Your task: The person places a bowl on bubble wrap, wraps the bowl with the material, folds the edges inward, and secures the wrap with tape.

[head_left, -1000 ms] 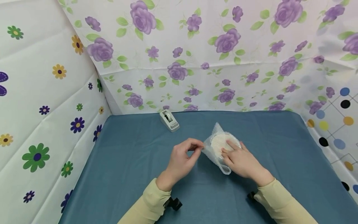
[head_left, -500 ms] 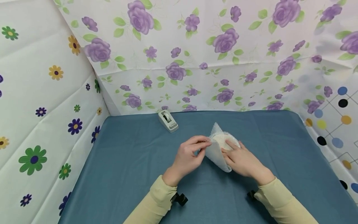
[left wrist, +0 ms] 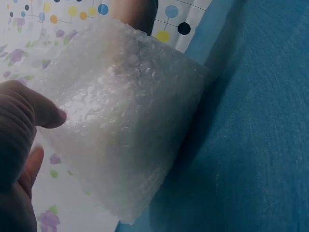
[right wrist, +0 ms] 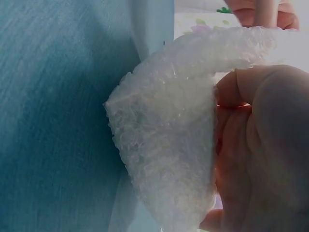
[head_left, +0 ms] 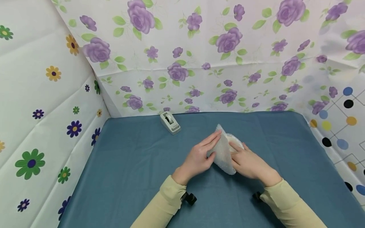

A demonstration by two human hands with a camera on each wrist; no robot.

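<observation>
A sheet of bubble wrap (head_left: 223, 155) lies partly folded around a round, pale, flat-topped object (head_left: 235, 140) on the table. With fairly straight fingers, my left hand (head_left: 198, 158) presses a raised flap of the wrap from the left, fingertips near its upper edge. The thumb touches the bubbled outer side in the left wrist view. My right hand (head_left: 251, 163) rests on the pale object with fingers extended, their tips partly hidden behind the flap. In the right wrist view the wrap (right wrist: 164, 145) bends up and over beside that hand. Most of the object is covered.
A white tape dispenser (head_left: 170, 123) stands near the back edge of the blue cloth-covered table (head_left: 137, 164). Flower-patterned sheets (head_left: 159, 57) hang behind and to the left, and a dotted one (head_left: 342, 126) hangs at the right.
My left hand has moved right, bringing the flap of bubble wrap up over the pale object; its fingers went from pinching the edge to lying straighter. The right hand stays put.
</observation>
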